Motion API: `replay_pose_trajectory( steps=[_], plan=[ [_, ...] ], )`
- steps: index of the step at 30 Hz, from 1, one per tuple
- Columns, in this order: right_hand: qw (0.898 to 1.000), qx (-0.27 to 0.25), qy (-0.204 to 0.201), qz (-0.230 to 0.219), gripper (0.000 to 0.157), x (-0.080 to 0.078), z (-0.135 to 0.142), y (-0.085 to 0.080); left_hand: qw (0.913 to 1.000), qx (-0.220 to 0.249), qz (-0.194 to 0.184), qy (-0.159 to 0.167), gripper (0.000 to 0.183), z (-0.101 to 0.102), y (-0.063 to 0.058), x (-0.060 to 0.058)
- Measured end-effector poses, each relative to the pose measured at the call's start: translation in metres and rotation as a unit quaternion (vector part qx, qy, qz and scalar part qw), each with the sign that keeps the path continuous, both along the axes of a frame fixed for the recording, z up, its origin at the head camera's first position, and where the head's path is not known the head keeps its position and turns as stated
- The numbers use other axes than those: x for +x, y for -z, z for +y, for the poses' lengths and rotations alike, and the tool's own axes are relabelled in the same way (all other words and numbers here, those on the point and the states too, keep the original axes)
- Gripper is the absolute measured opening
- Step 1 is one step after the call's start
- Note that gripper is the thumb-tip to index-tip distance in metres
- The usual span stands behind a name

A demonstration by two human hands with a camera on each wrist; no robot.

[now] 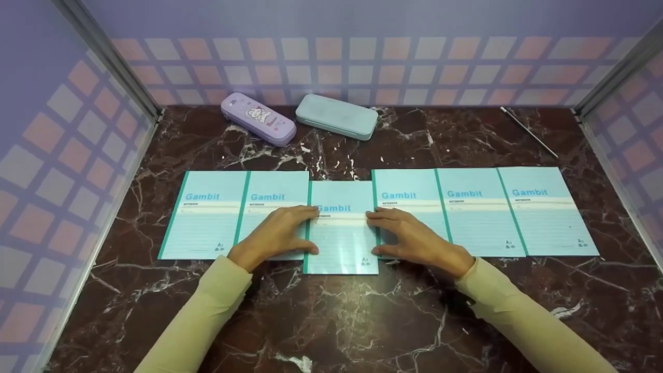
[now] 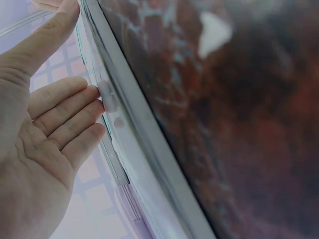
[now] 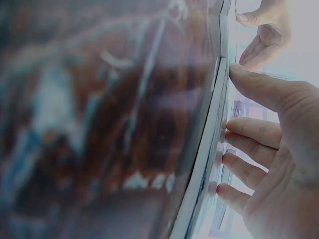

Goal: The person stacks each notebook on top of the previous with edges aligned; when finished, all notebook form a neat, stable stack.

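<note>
Several pale blue notebooks with green spines lie side by side in a row, covers up, in the head view. The middle notebook [image 1: 342, 241] sits a little nearer the person than its neighbours. My left hand [image 1: 277, 233] lies over the notebook [image 1: 274, 186] to its left, thumb and fingertips at the middle one's green spine. From the other side, my right hand [image 1: 412, 235] reaches over the notebook [image 1: 406, 181] to the right, fingertips at the middle one's right edge. Fairly straight fingers [image 2: 70, 119] show in the left wrist view, and likewise fingers [image 3: 249, 142] in the right wrist view.
Behind the row stand a purple pencil case [image 1: 259, 119] with a cartoon print and a light blue pencil case [image 1: 336, 116]. A thin pencil [image 1: 528, 132] lies at the back right. White scraps [image 1: 352, 166] dot the dark marbled table [image 1: 342, 326]. Tile-patterned panels [image 1: 331, 49] enclose three sides.
</note>
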State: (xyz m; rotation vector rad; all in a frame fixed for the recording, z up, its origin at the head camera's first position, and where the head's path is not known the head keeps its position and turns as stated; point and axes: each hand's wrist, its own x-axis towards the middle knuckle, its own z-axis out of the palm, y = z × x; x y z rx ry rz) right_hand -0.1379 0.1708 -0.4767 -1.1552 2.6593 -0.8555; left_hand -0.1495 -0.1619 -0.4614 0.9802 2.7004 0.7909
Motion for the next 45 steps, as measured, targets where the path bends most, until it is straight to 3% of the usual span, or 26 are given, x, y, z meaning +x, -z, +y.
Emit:
replay_pose_trajectory(
  steps=[22,29,37,45],
  plan=[
    [1.0,-0.017,-0.004,0.014,0.063,0.012,0.001,0.003,0.9999,0.003,0.007,0.011,0.085,-0.003,-0.001,0.011],
    [0.999,-0.037,-0.001,0.006,0.058,0.02,0.004,0.003,0.9999,0.01,0.001,0.002,0.079,-0.002,0.001,0.02],
    [0.992,-0.12,0.008,0.044,0.044,0.032,0.009,0.005,0.9975,0.051,0.024,-0.042,0.053,0.003,0.003,0.042],
    [0.995,-0.089,0.037,-0.007,0.04,0.047,0.01,0.001,0.9903,0.077,0.011,-0.116,0.038,0.005,0.002,0.062]
  ],
)
